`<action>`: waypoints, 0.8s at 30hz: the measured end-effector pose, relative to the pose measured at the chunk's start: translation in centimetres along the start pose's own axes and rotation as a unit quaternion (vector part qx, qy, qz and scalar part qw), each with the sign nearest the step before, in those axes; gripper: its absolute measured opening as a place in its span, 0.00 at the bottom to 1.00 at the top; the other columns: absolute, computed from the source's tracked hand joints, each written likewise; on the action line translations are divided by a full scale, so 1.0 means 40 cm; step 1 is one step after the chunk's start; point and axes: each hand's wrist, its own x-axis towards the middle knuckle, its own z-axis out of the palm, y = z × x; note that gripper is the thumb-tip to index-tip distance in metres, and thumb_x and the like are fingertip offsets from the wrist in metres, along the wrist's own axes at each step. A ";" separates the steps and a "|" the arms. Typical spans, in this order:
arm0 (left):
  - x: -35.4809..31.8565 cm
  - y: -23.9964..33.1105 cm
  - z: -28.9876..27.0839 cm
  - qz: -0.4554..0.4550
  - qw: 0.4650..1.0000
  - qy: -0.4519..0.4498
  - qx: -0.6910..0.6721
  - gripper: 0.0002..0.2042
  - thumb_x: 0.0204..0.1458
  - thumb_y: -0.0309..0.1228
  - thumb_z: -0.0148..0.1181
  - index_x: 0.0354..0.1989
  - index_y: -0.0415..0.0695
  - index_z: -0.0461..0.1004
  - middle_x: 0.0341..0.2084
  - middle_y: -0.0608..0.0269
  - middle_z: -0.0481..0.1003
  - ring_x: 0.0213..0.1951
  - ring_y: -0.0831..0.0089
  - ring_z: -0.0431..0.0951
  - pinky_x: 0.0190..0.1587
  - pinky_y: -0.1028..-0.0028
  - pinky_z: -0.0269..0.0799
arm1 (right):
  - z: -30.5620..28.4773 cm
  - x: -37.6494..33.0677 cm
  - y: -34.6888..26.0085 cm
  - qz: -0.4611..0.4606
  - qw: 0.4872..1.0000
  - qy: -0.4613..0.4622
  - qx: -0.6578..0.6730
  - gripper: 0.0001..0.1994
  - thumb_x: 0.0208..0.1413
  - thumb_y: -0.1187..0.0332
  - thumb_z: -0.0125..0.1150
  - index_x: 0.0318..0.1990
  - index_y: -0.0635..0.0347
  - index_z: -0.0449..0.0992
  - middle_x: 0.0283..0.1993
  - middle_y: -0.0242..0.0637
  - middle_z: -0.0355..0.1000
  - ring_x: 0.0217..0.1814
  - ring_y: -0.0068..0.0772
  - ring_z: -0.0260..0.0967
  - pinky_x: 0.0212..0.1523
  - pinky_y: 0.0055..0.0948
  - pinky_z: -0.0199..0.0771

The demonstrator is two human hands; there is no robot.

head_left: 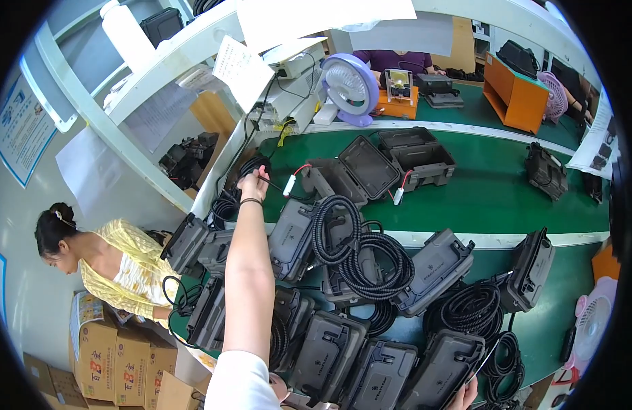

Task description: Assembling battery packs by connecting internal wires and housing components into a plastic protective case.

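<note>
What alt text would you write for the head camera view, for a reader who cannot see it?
The person's left hand reaches far forward and grips a black cable with a white connector over a green workbench. Their right hand touches a dark grey plastic case at the lower edge. Many similar cases and coiled black hoses crowd the bench.

Green table [507, 198], crossed by a white rail [568, 239]. Near edge: row of dark grey plastic cases [381, 372], lids shut, packed side by side. Coils of black corrugated hose [370, 263] lie over the cases toward the left edge. Mid-table: two open cases [370, 171]. Far edge: purple fan [350, 89], orange box [514, 96].
</note>
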 end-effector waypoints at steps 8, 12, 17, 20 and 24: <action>-0.048 0.034 -0.024 -0.017 0.991 -0.036 0.125 0.06 0.61 0.22 0.46 0.41 0.34 0.68 0.35 0.53 0.77 0.33 0.68 0.78 0.39 0.68 0.79 | 0.009 0.001 -0.007 -0.020 0.999 -0.018 0.022 0.12 0.62 0.73 0.52 0.50 0.69 0.71 0.31 0.27 0.69 0.29 0.17 0.58 0.29 0.19 0.58; -0.044 0.007 -0.018 -0.070 0.986 0.042 -0.145 0.15 0.59 0.17 0.45 0.52 0.46 0.64 0.41 0.53 0.72 0.37 0.62 0.78 0.37 0.65 0.78 | 0.012 0.000 -0.007 -0.018 0.999 -0.011 0.035 0.12 0.62 0.73 0.52 0.50 0.68 0.71 0.28 0.24 0.66 0.26 0.14 0.53 0.25 0.18 0.53; 0.108 0.110 -0.081 -0.057 0.988 0.040 -0.140 0.25 0.53 0.12 0.46 0.48 0.64 0.63 0.39 0.60 0.69 0.33 0.67 0.76 0.36 0.67 0.74 | 0.045 0.020 0.019 -0.068 0.996 -0.025 0.061 0.08 0.63 0.73 0.51 0.46 0.65 0.72 0.21 0.20 0.60 0.18 0.12 0.48 0.18 0.17 0.47; 0.020 -0.045 0.000 -0.073 0.988 0.052 -0.123 0.03 0.57 0.18 0.46 0.38 0.37 0.66 0.35 0.60 0.69 0.36 0.67 0.73 0.39 0.68 0.74 | -0.003 0.001 0.006 -0.040 0.998 0.008 0.053 0.06 0.63 0.72 0.51 0.43 0.63 0.72 0.18 0.22 0.60 0.14 0.11 0.49 0.15 0.18 0.45; 0.132 0.025 -0.122 -0.137 0.965 -0.025 -0.220 0.08 0.62 0.29 0.50 0.45 0.39 0.68 0.35 0.56 0.72 0.37 0.64 0.74 0.38 0.67 0.76 | 0.026 0.012 -0.017 -0.042 0.998 0.004 0.055 0.05 0.63 0.72 0.52 0.42 0.63 0.72 0.17 0.22 0.61 0.14 0.10 0.50 0.15 0.17 0.47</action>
